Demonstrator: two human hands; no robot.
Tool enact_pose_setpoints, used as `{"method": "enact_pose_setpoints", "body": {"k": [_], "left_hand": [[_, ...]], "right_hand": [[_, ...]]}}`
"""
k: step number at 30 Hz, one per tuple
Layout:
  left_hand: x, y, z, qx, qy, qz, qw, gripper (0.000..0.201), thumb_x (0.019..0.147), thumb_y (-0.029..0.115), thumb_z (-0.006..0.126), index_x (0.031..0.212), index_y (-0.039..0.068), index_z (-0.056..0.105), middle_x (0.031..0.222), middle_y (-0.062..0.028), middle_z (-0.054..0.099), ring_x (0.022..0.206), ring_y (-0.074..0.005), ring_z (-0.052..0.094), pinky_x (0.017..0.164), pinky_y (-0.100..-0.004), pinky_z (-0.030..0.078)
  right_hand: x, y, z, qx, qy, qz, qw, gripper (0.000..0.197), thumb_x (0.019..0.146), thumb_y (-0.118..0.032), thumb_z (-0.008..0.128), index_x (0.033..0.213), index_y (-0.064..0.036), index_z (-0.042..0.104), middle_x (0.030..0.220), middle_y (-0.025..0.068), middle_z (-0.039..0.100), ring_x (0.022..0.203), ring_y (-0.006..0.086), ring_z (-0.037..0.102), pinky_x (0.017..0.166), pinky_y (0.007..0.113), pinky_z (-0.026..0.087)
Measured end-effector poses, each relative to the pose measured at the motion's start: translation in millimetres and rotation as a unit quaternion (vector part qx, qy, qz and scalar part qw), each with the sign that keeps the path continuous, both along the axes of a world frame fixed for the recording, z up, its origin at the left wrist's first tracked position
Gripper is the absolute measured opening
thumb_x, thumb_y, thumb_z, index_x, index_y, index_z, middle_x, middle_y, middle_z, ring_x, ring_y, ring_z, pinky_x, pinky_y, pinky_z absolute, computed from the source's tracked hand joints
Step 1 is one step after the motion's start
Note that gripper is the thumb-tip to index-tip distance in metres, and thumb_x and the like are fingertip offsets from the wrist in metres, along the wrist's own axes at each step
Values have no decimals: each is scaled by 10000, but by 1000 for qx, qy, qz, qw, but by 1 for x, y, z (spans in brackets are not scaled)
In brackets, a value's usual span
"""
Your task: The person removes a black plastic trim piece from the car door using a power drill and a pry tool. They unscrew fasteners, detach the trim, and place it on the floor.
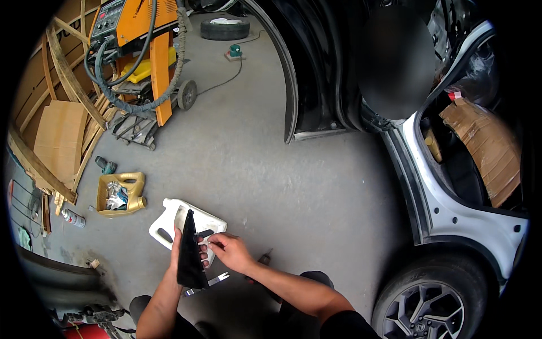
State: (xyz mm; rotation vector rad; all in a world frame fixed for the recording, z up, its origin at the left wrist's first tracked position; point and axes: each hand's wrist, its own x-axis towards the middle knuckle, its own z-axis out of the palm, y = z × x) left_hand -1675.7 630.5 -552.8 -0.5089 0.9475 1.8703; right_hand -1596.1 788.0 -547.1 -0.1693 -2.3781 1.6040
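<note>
Panel (191, 254) — black, tapered — lies clasped inside left grip (175, 257), right grip (230, 252) pressed together just beside it

A smooth grey concrete floor (248, 164) spreads under soft light. At left, pale wooden slatted framing (69, 79) backs a flat brown cardboard sheet (59, 135) and an orange wheeled machine cabinet (161, 12); at right stands a silver-white car body (460, 181).

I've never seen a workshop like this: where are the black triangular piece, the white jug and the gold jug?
Black triangular piece (189, 261), head view: its broad lower part.
White jug (211, 220), head view: its upper right wall.
Gold jug (134, 199), head view: its right side wall.
</note>
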Motion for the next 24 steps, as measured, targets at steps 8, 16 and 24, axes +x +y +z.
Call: {"method": "enact_pose_setpoints", "body": {"k": [8, 16, 24], "left_hand": [[-9, 2, -8, 160, 54, 3, 986, 685, 863, 649, 433, 1223, 72, 514, 1048, -124, 618, 820, -261, 623, 722, -417, 540], [-17, 9, -15, 250, 90, -3, 964, 599, 870, 480, 514, 1283, 49, 463, 1111, -113, 582, 898, -217, 572, 716, -369, 517], [-15, 8, -10, 241, 96, 13, 966, 536, 885, 443, 503, 1265, 68, 465, 1087, -114, 573, 863, -210, 571, 701, -371, 512]], "right_hand": [[11, -7, 8, -113, -7, 34, 993, 141, 836, -80, 643, 965, -23, 640, 911, 103, 660, 773, 203, 667, 674, 303, 515], [14, -8, 26, -44, 16, 29, 998, 150, 809, -24, 669, 959, -26, 680, 762, 31, 583, 630, 112, 542, 566, 251, 435], [15, -26, 25, -1, 55, 69, 996, 163, 793, -35, 690, 956, -32, 686, 772, 58, 599, 596, 139, 559, 562, 264, 450]]}}
